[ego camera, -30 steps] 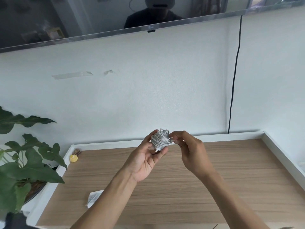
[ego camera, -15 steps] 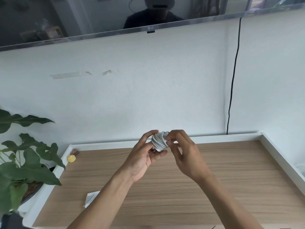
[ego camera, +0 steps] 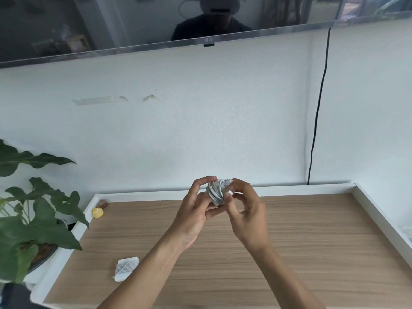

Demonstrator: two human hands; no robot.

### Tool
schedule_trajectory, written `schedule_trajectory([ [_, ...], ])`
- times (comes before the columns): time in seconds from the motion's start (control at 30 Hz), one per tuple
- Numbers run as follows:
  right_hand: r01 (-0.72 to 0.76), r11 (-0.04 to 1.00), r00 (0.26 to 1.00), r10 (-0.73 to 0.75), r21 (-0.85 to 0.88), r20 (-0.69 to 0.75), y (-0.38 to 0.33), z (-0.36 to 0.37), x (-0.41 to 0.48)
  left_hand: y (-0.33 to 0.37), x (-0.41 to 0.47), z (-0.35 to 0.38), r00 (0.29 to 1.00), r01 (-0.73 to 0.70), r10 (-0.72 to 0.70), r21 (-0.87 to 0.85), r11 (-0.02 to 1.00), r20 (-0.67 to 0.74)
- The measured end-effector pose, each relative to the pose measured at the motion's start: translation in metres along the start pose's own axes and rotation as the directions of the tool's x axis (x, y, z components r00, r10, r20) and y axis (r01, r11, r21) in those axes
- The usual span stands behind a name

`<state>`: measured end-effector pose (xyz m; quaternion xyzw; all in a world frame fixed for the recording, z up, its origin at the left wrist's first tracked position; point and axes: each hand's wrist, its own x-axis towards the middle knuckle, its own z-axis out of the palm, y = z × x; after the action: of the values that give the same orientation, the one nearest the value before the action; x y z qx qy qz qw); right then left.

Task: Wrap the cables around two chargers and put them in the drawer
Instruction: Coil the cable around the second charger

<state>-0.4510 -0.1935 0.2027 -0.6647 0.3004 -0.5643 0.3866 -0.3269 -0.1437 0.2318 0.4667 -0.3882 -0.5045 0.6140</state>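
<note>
A white charger with its grey-white cable wound around it (ego camera: 216, 191) is held up above the wooden cabinet top (ego camera: 301, 241). My left hand (ego camera: 196, 210) cups it from the left and below. My right hand (ego camera: 246, 210) pinches the loose cable end against the bundle from the right. A second white charger with its cable wrapped around it (ego camera: 126, 267) lies on the wood at the front left. No drawer is in view.
A leafy potted plant (ego camera: 33, 219) stands off the left edge. A small yellow object (ego camera: 97, 212) lies in the back left corner. White raised rims (ego camera: 379, 215) border the top. A black cord (ego camera: 317, 112) runs down the wall under a mounted TV (ego camera: 156, 23).
Both hands have closed in tighter around the wound charger, and my right fingers have shifted on the cable end. More of the second charger on the wood shows now.
</note>
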Motion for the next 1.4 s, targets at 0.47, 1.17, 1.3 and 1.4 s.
schedule_trajectory([
  [0.47,-0.161,0.985,0.986,0.156,0.066,0.065,-0.009,0.007,-0.003,-0.005,-0.006,-0.006,0.985,-0.175,0.174,0.184,0.967,0.022],
  [1.17,-0.06,0.995,0.998,0.062,-0.079,0.019,-0.012,0.003,-0.009,-0.006,-0.014,-0.016,0.948,-0.315,0.248,0.47,0.825,0.201],
  [1.3,-0.117,0.993,0.993,0.117,0.012,-0.031,-0.017,0.002,-0.004,-0.008,-0.015,-0.015,0.952,-0.301,0.241,0.434,0.849,0.189],
  [1.4,-0.25,0.95,0.967,0.253,0.188,0.007,-0.02,-0.001,0.0,-0.008,-0.015,-0.016,0.95,-0.309,0.25,0.43,0.848,0.188],
])
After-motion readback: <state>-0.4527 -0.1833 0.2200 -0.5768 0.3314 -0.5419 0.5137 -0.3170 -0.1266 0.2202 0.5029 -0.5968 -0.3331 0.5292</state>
